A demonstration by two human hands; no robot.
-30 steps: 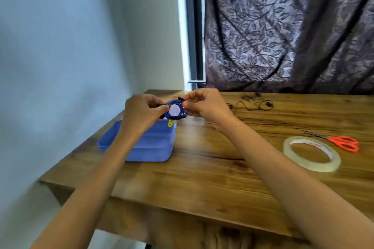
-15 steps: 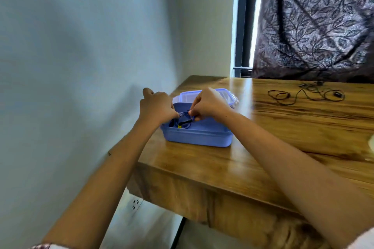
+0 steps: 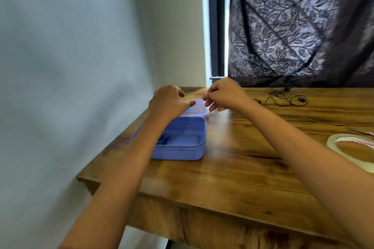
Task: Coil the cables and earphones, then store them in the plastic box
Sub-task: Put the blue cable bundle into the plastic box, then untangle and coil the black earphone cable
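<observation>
- Blue box [image 3: 182, 151] on bench [image 3: 232, 177] corner; left forearm hides most of the coiled cable [image 3: 163, 139] inside.
- Left hand [image 3: 168, 102] grip: cannot tell; right hand [image 3: 224, 94] loose, empty, over clear lid [image 3: 197, 110].
- Black earphones [image 3: 287, 99] and tape roll [image 3: 330, 143] lie well right.

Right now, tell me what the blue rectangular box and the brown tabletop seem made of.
Blue rectangular box: looks like matte plastic, with moulded rounded corners. Brown tabletop: apparently varnished wood, showing grain streaks and glossy reflections.
</observation>
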